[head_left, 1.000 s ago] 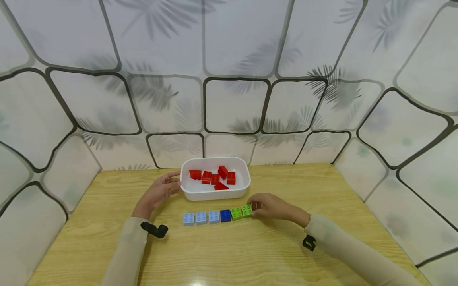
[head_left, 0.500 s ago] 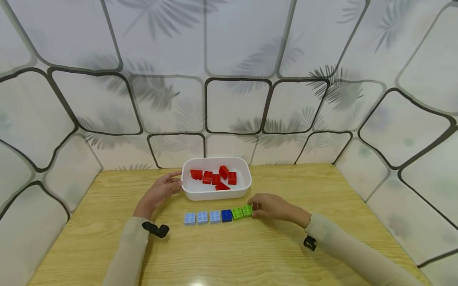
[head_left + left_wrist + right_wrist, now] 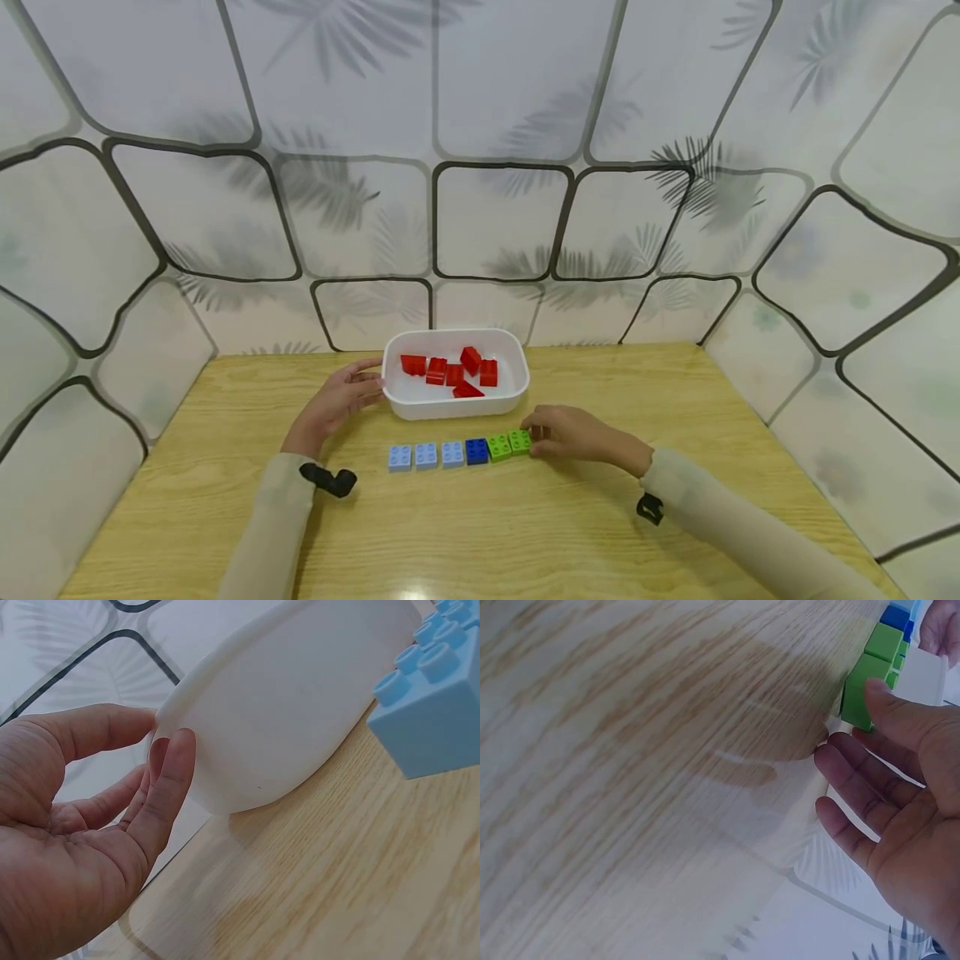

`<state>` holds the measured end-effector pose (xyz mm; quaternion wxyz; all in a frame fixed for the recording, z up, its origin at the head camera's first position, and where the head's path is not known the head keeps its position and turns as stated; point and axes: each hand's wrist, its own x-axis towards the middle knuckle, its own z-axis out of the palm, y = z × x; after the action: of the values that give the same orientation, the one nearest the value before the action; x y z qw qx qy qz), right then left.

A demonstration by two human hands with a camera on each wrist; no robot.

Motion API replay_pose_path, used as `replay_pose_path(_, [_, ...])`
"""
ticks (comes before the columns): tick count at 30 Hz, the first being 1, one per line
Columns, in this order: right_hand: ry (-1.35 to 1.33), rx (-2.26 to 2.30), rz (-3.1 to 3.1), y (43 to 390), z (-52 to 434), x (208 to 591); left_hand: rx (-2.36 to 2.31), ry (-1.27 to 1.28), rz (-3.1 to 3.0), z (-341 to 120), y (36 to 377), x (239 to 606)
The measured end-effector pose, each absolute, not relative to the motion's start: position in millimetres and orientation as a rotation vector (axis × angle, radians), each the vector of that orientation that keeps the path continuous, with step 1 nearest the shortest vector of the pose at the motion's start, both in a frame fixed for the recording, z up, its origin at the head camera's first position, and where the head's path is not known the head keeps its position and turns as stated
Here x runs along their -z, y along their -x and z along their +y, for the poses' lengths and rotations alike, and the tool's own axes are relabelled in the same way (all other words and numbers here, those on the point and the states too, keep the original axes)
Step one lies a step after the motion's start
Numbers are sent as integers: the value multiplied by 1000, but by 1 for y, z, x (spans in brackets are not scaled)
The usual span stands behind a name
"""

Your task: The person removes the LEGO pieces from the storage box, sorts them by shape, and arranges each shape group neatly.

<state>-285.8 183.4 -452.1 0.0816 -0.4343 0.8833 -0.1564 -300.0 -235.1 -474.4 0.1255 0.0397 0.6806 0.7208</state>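
A white tub (image 3: 517, 385) holds several red bricks (image 3: 453, 374) at the back of the wooden table (image 3: 480, 533). In front of it lies a row of bricks: three light blue (image 3: 426, 455), one dark blue (image 3: 477, 451), two green (image 3: 508, 444). My left hand (image 3: 367, 385) rests its straight fingers against the tub's left end (image 3: 300, 697); a light blue brick (image 3: 431, 712) shows close by. My right hand (image 3: 534, 440) is at the row's right end, its thumb against the last green brick (image 3: 864, 694), fingers loosely extended.
Patterned screen walls (image 3: 480, 208) close in the table at the back and on both sides. Bare wood lies in front of the brick row and to the right of the tub. Black wrist straps (image 3: 330, 481) sit on both sleeves.
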Motion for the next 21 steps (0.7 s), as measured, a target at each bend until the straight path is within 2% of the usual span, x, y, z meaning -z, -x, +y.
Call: replay_pose_path(21, [1275, 438, 2619, 286, 181, 449, -2090, -153, 1991, -237, 300, 477])
